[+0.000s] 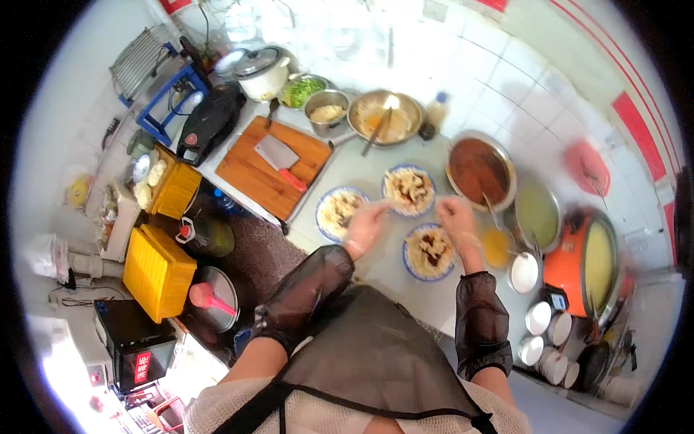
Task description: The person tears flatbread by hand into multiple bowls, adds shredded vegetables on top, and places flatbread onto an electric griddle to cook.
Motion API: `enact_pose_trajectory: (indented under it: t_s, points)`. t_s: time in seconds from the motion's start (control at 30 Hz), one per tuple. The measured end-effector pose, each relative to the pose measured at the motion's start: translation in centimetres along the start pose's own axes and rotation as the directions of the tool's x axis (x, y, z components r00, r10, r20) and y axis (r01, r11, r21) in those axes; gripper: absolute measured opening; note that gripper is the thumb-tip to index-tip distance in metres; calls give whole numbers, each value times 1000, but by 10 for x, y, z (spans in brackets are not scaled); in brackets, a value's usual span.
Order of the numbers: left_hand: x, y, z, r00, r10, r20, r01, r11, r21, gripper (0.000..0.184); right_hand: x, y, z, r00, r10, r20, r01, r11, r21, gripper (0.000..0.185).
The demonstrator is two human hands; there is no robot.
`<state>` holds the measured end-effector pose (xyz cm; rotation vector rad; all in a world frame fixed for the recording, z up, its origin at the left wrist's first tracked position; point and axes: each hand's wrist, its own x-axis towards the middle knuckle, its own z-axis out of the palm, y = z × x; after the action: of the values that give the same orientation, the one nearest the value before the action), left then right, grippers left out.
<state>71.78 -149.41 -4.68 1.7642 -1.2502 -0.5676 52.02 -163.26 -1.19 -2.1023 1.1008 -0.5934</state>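
Observation:
Three blue-rimmed plates of pale, noodle-like food stand on the counter before me: a left plate (pixel 334 226), a back plate (pixel 409 189) and a front plate (pixel 429 253). Dark sauce tops the food on the back and front ones. My left hand (pixel 367 226) is over the right edge of the left plate, its fingers drawn together toward the back plate. Above the front plate's right side, my right hand (pixel 457 221) has its fingers curled into a pinch. Whatever either hand may hold is too small to make out. Both forearms wear dark sheer sleeves.
A cleaver (pixel 278 155) lies on a wooden cutting board (pixel 242 163) at left. Behind the plates is a metal bowl (pixel 412 108) with a utensil. To the right stand a basin of red-brown sauce (pixel 477 170), an orange pot (pixel 567 267) and several white bowls (pixel 538 318).

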Motion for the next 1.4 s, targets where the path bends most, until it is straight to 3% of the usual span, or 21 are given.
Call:
enact_pose_trajectory:
  t_s: [0.17, 0.23, 0.33, 0.43, 0.5, 0.6, 0.67, 0.77, 0.83, 0.87, 0.9, 0.93, 0.97, 1.03, 1.07, 1.1, 1.13, 1.2, 1.27, 1.37, 1.4]
  points:
    - [27, -69, -84, 961, -207, -182, 169, 964, -203, 23, 139, -81, 100, 988, -141, 69, 129, 978, 163, 23]
    - [34, -119, -103, 954, -148, -260, 116, 984, -132, 17, 207, -134, 141, 962, -206, 178, 210, 978, -8, 23]
    - [43, -150, -139, 941, -220, -259, 146, 950, -274, 17, 312, -138, 246, 945, -319, 78, 327, 933, -152, 20]
    - [56, -175, -167, 906, -405, -125, 283, 798, -532, 17, 385, -127, 319, 979, -115, 168, 167, 925, -341, 25]
    - [64, -196, -179, 898, -414, -148, 266, 780, -566, 18, 402, -122, 339, 958, 203, 203, -120, 927, -356, 30]
    - [79, -210, -201, 914, -371, -163, 252, 836, -488, 19, 418, -127, 337, 910, 352, 218, -231, 868, -440, 33]
    - [106, -208, -211, 899, -408, -161, 298, 837, -460, 21, 418, -128, 328, 939, 299, 168, -198, 872, -447, 32]
    - [163, -187, -220, 953, -291, -81, 197, 804, -561, 42, 394, -148, 284, 958, 235, 162, -239, 971, 5, 26]
    - [205, -130, -246, 984, -1, -181, 13, 998, 69, 57, 367, -164, 258, 965, 212, 154, -234, 961, 146, 29]
    - [228, -125, -239, 985, 10, -175, 2, 998, 66, 57, 353, -170, 245, 973, 178, 150, -215, 933, 288, 31]
    - [247, -123, -227, 927, 246, -283, -176, 952, 251, 57, 337, -178, 232, 973, 183, 139, -217, 933, 287, 31]
    - [252, -121, -214, 811, 477, -340, -311, 842, 441, 57, 319, -184, 219, 947, 183, 263, -285, 856, 432, 29]
    - [248, -118, -201, 809, 482, -336, -320, 842, 435, 57, 302, -187, 205, 912, 156, 379, -359, 751, 554, 27]
    - [231, -113, -178, 978, 193, -84, -176, 968, 182, 36, 264, -182, 179, 928, 97, 360, -299, 772, 561, 21]
    - [215, -107, -170, 978, 196, -66, -181, 967, 181, 36, 240, -178, 166, 936, 33, 350, -240, 788, 567, 16]
    - [193, -100, -165, 977, 89, 194, -44, 974, -224, 28, 214, -176, 149, 928, 74, 364, -255, 840, 478, 17]
    - [169, -90, -157, 884, 78, 461, 207, 819, -535, 22, 187, -165, 138, 928, 88, 361, -267, 834, 483, 17]
    - [119, -57, -136, 831, -31, 555, 378, 763, -524, 19, 133, -140, 115, 941, -107, 322, -10, 939, 344, 18]
    - [77, -37, -108, 761, -30, 648, 554, 549, -626, 19, 86, -117, 93, 929, -48, 366, -55, 962, 266, 22]
    - [32, -9, -60, 681, -146, 717, 572, 718, -397, 25, 17, -84, 69, 900, 60, 432, -115, 988, 102, 31]
    - [19, 2, -43, 665, -236, 709, 588, 751, -301, 27, -6, -70, 68, 939, 95, 330, -122, 991, 61, 31]
